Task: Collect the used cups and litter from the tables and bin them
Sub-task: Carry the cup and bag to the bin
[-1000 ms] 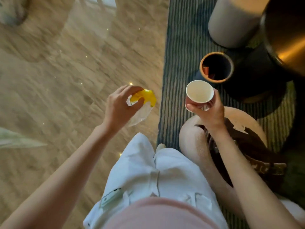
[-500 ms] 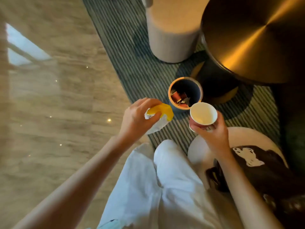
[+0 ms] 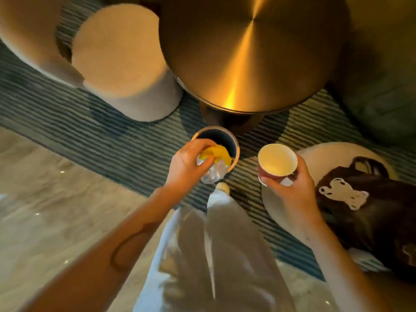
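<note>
A: pretty dim and warm overall, big streak of glare across the brass table top (image 3: 252,52).

B: yep, motion blur on the trousers (image 3: 216,255), and edges bend fisheye-style.

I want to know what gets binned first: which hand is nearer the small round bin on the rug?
Left. The left hand holds the yellow wrapper over the bin opening. The right hand holds the paper cup off to the bin's right, clear of it.

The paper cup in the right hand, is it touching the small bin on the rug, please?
Apart. The head view shows striped rug between the paper cup, held in the right hand, and the small bin.
</note>
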Available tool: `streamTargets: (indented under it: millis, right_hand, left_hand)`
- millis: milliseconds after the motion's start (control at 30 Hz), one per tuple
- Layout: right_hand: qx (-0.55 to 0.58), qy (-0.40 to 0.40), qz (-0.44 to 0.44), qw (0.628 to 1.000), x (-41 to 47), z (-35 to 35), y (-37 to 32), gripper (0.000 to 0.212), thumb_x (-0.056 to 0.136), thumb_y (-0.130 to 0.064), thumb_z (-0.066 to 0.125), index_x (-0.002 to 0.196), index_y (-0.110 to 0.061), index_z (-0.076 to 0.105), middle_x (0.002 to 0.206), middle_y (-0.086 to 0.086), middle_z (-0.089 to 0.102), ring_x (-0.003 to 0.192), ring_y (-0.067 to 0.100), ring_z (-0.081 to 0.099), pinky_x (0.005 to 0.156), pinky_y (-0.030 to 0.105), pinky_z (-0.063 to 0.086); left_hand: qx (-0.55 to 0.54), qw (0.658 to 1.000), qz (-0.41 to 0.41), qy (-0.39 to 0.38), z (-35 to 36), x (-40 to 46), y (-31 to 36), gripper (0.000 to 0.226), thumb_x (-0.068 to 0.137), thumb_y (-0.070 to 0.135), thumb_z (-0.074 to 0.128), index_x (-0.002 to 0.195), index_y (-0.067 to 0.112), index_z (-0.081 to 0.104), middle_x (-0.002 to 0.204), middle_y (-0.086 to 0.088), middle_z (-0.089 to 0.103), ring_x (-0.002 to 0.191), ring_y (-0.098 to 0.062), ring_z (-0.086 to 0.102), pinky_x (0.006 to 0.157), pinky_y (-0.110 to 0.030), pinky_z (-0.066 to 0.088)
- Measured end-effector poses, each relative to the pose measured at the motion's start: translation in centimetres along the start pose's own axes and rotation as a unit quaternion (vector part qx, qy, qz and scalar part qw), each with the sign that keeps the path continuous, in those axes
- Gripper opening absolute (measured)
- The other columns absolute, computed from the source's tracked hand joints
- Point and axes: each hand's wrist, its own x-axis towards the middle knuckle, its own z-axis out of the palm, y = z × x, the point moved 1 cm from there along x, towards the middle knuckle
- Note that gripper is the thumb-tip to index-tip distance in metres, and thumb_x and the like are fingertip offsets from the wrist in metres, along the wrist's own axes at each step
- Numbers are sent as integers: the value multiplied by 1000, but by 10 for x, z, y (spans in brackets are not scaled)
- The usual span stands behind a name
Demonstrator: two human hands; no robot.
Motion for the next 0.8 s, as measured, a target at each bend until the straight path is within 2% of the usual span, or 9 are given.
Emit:
streamTargets:
  millis: [100, 200, 233, 300, 367, 467, 600, 700, 800]
  right_hand:
    - [13, 27, 21, 999, 10, 19, 9, 68, 64, -28, 86, 113, -55, 47, 108, -39, 57, 103, -15, 54, 76, 2, 43]
    - [39, 47, 57, 997, 18, 44, 27, 65, 65, -27, 87, 110, -53, 49, 108, -30, 62, 102, -6, 60, 82, 19, 50]
    - [50, 45, 67, 995, 19, 55, 35, 64, 65, -30, 86, 112, -52, 49, 111, -24, 63, 104, -1, 60, 85, 26, 51]
    - [72, 62, 72, 993, 19, 76, 49, 66, 65, -29, 86, 120, -36, 50, 117, -8, 62, 110, 15, 60, 87, 38, 54]
    - [71, 113, 71, 989, 20, 97, 61, 64, 65, -17, 86, 117, -31, 51, 117, 3, 60, 108, 23, 60, 82, 31, 55]
    - [63, 171, 80, 980, 22, 125, 80, 66, 64, -9, 86, 116, -29, 50, 114, 3, 61, 101, 18, 62, 75, 18, 52]
    - [76, 207, 88, 971, 27, 153, 105, 68, 64, -6, 86, 122, -12, 51, 111, 3, 62, 96, 12, 62, 73, 10, 48]
    - [82, 218, 99, 968, 33, 174, 123, 68, 65, -4, 85, 123, -9, 50, 112, 2, 62, 97, 11, 62, 74, 14, 49]
    - [73, 226, 103, 966, 39, 191, 141, 69, 66, -6, 85, 125, -5, 49, 116, 7, 61, 102, 23, 62, 78, 32, 56]
  left_hand:
    - [5, 998, 13, -59, 15, 34, -20, 29, 81, 29, 61, 109, 23, 63, 107, 7, 66, 97, -6, 58, 85, -22, 47]
    - [29, 994, 30, -104, 36, 68, -43, 27, 79, 27, 62, 106, 24, 65, 104, 5, 67, 95, -5, 51, 78, -10, 34]
    - [37, 992, 45, -116, 44, 79, -51, 27, 79, 24, 65, 106, 22, 66, 104, 2, 68, 95, -6, 52, 77, -9, 31]
    - [56, 986, 83, -134, 59, 97, -66, 28, 77, 20, 66, 105, 17, 67, 105, -2, 69, 96, -14, 58, 79, -14, 34]
    - [77, 978, 134, -140, 73, 113, -81, 29, 76, 20, 65, 104, 14, 68, 104, -4, 70, 96, -20, 61, 82, -22, 39]
    - [92, 964, 202, -146, 91, 130, -104, 29, 79, 24, 62, 104, 11, 67, 101, -6, 70, 93, -21, 61, 79, -27, 45]
    - [114, 952, 211, -190, 113, 137, -136, 42, 80, 41, 52, 109, 13, 65, 106, -5, 68, 98, -24, 62, 78, -31, 47]
    - [139, 941, 188, -245, 124, 130, -161, 42, 79, 34, 66, 117, 17, 62, 118, -3, 64, 110, -23, 57, 85, -36, 51]
    - [162, 929, 207, -261, 121, 123, -178, 46, 77, 22, 72, 121, 12, 60, 119, -7, 64, 112, -26, 57, 94, -37, 49]
